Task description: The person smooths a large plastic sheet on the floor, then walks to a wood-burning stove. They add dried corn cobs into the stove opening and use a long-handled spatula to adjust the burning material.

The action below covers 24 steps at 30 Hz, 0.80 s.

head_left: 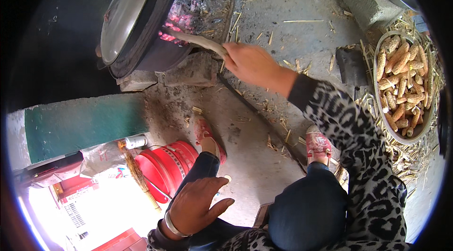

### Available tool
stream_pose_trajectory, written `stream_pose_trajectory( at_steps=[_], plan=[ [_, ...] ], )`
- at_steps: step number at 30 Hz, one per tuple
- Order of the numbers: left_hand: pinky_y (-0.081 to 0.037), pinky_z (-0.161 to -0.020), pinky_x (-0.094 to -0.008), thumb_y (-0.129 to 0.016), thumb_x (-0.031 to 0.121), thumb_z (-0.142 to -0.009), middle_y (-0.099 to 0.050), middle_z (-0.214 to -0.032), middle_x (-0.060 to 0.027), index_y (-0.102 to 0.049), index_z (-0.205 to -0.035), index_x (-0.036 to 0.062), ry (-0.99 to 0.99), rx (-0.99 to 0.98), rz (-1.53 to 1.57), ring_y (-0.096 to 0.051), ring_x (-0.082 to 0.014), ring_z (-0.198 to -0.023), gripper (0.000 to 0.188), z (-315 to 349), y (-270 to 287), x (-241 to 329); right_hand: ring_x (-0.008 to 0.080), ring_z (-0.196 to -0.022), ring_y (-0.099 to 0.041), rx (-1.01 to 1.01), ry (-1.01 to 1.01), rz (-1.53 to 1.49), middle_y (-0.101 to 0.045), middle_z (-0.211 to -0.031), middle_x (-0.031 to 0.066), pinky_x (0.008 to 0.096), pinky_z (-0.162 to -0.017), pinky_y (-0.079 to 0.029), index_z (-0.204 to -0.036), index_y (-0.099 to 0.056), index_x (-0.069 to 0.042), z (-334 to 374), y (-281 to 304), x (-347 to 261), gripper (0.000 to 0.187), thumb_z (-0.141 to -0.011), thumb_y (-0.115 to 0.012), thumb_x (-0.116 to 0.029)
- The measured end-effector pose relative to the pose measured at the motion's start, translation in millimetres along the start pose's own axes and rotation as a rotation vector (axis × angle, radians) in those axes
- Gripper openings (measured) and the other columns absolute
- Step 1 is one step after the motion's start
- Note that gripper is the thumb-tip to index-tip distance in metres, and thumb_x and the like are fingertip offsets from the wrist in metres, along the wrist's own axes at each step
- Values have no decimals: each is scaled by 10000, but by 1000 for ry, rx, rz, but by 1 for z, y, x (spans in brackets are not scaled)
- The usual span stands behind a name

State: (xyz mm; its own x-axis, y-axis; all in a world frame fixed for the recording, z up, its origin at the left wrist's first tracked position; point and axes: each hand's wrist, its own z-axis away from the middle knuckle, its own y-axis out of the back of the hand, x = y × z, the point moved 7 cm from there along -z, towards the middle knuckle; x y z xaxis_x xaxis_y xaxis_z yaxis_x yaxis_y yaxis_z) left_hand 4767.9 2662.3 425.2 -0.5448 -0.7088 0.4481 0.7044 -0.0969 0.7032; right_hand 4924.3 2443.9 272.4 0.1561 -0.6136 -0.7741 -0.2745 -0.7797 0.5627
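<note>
Right hand [250,63] grasping stick [200,41], tip past edge of stove [153,59], left hand [196,206] loose, floor [252,149] between.

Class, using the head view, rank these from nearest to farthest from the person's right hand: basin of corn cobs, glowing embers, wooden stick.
1. Wooden stick: gripped in the right hand.
2. Glowing embers: to the hand's left, at the stick's far end.
3. Basin of corn cobs: well off to the hand's right.

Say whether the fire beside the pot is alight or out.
Alight: its embers glow red near the far end of the stick in the right hand.
</note>
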Motion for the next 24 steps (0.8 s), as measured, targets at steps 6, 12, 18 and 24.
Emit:
stream_pose_trajectory(
  at_steps=[6,12,18,24],
  plan=[
    [-526,-892,-448,-744,297,-944,-700,-1160,-183,-614,-1275,14,44,-26,31,-675,-381,-1027,454,-4,1,-4,405,-887,-718,-121,73,77,-731,-937,203,526,-786,-568,-1003,-703,-10,-106,-45,-14,313,-968,-543,-276],
    [-525,-913,-445,-739,312,-950,-697,-1182,-173,-611,-1287,25,45,-29,32,-675,-367,-1053,461,-4,4,-9,408,-969,-719,-150,-28,91,-756,-1006,183,512,-842,-568,-987,-776,-47,-134,-66,-11,295,-912,-559,-231],
    [-524,-919,-442,-747,321,-941,-700,-1178,-168,-612,-1294,34,42,-54,28,-674,-361,-1063,475,-4,4,-6,421,-946,-721,-136,-91,131,-760,-987,184,519,-842,-570,-1015,-780,-61,-110,-49,9,300,-920,-552,-231],
    [-526,-926,-432,-753,316,-936,-701,-1189,-163,-622,-1291,33,51,-42,26,-676,-354,-1075,472,-3,4,-2,435,-836,-703,-33,-60,95,-723,-873,213,557,-752,-553,-950,-695,-10,-80,-30,13,301,-951,-546,-272]
  ],
)
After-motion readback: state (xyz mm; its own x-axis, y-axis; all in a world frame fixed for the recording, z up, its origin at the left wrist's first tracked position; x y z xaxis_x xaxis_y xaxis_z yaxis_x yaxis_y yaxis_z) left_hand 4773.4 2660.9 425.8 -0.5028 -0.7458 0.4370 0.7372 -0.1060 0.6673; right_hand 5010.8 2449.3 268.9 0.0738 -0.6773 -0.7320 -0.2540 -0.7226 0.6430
